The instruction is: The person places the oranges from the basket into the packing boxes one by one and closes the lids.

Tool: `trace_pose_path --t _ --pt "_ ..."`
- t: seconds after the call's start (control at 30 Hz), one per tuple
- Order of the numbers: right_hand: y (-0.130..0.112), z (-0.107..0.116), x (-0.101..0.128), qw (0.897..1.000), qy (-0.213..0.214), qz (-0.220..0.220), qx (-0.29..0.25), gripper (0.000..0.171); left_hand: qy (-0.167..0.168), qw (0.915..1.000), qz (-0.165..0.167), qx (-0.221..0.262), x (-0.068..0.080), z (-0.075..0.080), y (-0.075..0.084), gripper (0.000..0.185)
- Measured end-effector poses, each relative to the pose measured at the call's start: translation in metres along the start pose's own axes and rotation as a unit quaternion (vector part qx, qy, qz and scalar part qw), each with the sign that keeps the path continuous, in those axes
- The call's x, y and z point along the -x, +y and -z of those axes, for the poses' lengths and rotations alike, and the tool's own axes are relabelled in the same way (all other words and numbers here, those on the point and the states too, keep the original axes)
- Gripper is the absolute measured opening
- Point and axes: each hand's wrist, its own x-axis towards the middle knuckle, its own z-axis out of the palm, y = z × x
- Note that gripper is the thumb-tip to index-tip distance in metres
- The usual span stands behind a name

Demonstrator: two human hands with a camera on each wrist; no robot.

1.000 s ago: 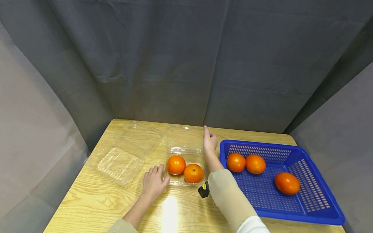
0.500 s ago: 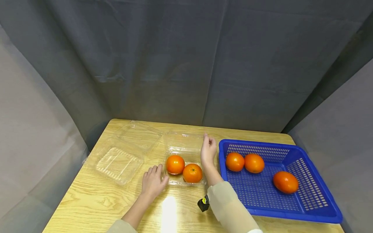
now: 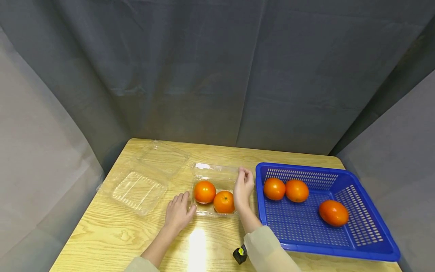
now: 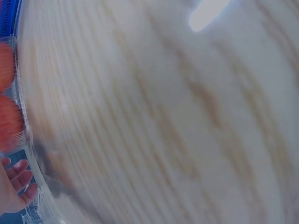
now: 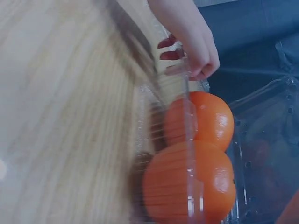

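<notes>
A clear plastic clamshell box (image 3: 208,212) sits mid-table with two oranges (image 3: 204,192) (image 3: 224,202) in its tray. Its hinged lid (image 3: 214,172) stands half raised behind the fruit, tipping forward. My right hand (image 3: 243,184) pinches the lid's right edge with curled fingers. My left hand (image 3: 178,212) lies flat on the wood, its fingers straight against the tray's left side. The right wrist view shows both oranges (image 5: 208,119) (image 5: 191,186) through the clear plastic, with the left hand (image 5: 191,46) beyond them. The left wrist view is blurred wood grain.
A blue slotted basket (image 3: 360,236) on the right holds three oranges (image 3: 274,189) (image 3: 296,190) (image 3: 333,212). A second clear clamshell (image 3: 139,190) lies open and empty at the left. Grey curtains surround the wooden table (image 3: 112,234).
My right hand has drawn the lid from lying flat at the back up and toward me, over the oranges. The left hand has stayed beside the tray.
</notes>
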Motion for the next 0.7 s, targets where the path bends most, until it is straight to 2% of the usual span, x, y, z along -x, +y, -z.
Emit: trace_pose_path --t 0.3,0.53,0.63,0.7 --pt "0.014 0.009 0.009 0.998 -0.021 0.023 -0.051 0.023 0.009 0.9994 -0.001 0.033 0.001 0.000 -0.001 0.043" --pt "0.020 0.012 0.015 0.995 -0.030 0.058 -0.079 0.023 0.026 0.9964 0.014 0.079 -0.007 0.003 -0.001 0.036" --pt "0.021 0.014 0.018 0.994 -0.033 0.064 -0.087 0.023 0.041 0.9909 0.026 0.126 -0.011 0.010 0.002 0.035" --pt "0.023 0.015 0.020 0.993 -0.037 0.071 -0.091 0.024 0.053 0.9835 0.033 0.170 -0.015 0.017 0.005 0.034"
